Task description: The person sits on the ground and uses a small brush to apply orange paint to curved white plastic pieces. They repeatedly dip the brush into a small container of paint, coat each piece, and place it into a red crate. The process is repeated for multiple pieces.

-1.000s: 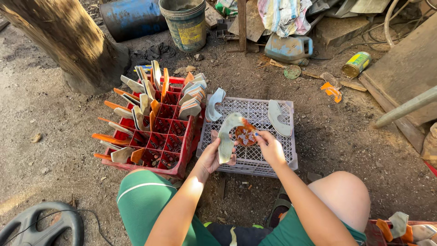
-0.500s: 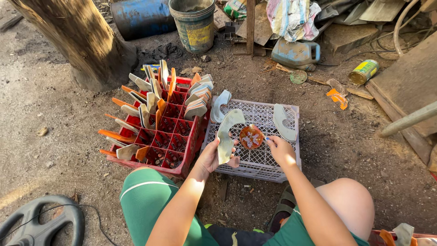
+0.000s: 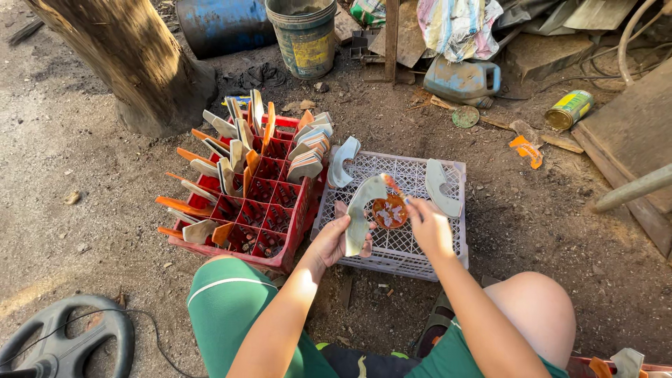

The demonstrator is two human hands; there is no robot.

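Red crate (image 3: pixel 280 262) nearly full of pieces; left hand (image 3: pixel 334 241) grips a curved piece (image 3: pixel 360 210), right hand (image 3: pixel 428 227) pinches an orange disc (image 3: pixel 389 212).

Crates (image 3: pixel 241 210) on dirt ground (image 3: pixel 84 175)

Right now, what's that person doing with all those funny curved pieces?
A person sits on the dirt ground, holding a pale curved piece in the left hand. The right hand reaches toward a small round orange dish on an upturned white crate, where two more curved pieces lie. A red crate beside it is stuffed with many similar pieces standing in its compartments.
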